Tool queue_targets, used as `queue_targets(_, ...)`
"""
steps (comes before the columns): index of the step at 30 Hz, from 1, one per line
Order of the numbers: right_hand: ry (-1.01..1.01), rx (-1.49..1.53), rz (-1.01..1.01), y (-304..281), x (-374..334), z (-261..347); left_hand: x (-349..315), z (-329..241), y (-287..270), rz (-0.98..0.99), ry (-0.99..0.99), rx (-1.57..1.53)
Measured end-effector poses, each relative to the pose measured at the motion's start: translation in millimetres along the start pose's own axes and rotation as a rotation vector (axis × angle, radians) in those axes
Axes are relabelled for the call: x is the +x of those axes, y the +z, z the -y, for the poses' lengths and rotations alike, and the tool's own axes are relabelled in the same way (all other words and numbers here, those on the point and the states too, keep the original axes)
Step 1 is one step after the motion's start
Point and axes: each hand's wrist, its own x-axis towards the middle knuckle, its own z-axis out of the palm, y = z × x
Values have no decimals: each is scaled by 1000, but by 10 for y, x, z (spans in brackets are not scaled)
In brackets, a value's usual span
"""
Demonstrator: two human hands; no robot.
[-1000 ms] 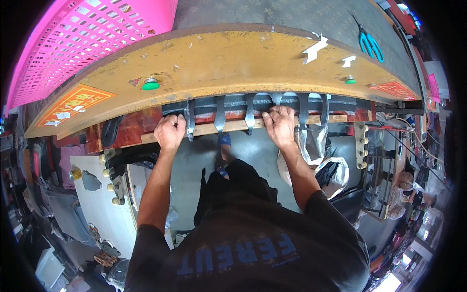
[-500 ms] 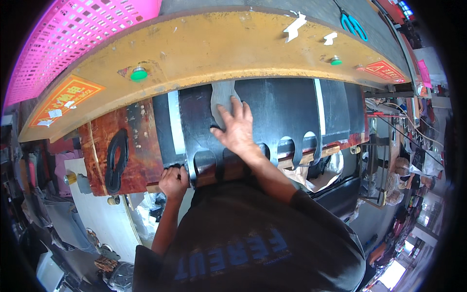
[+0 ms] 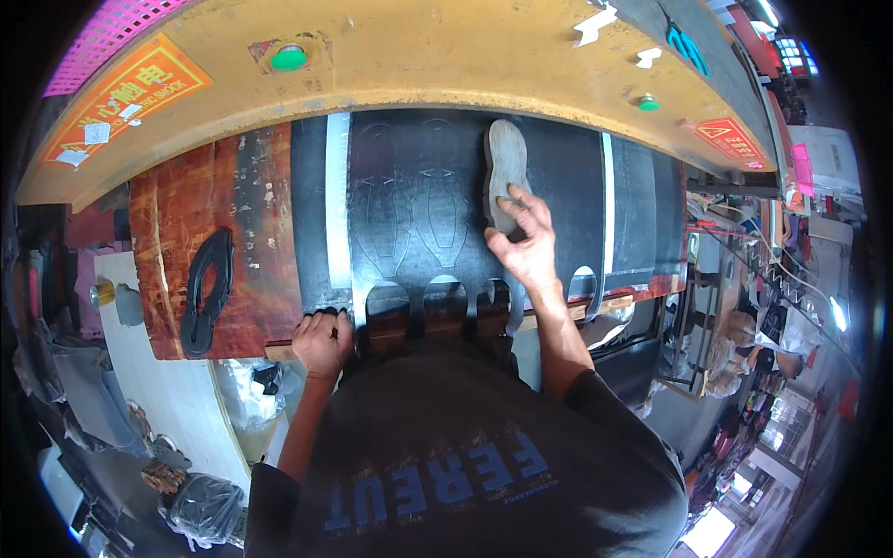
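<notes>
A black rubber sheet (image 3: 437, 209) lies on the reddish wooden cutting board (image 3: 191, 223) under the yellow press beam (image 3: 419, 56). Its near edge has several sole-shaped cut-outs. My left hand (image 3: 323, 339) grips the sheet's near left corner at the board's edge. My right hand (image 3: 523, 244) rests on the lower end of a grey sole-shaped cutting die (image 3: 505, 172) that stands on the sheet. Faint sole outlines mark the sheet to the left of the die.
A black sole-shaped ring die (image 3: 206, 290) lies on the bare board at the left. Green buttons (image 3: 288, 58) sit on the press beam. A pink basket (image 3: 107, 37) is at the top left. Clutter and machinery surround the bench on both sides.
The black sheet has been pulled out over the board from under the beam. My right hand moved from the sheet's edge up onto the grey die; my left hand stays at the near edge.
</notes>
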Motion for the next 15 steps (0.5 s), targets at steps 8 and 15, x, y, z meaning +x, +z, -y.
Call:
queue_targets(8, -22, -272, -20, 511, 306, -267, 488, 72, 159, -27, 1, 44)
queue_targets(15, 29, -409, -32, 442, 1093, -193, 1436, 141, 346, -57, -87, 109)
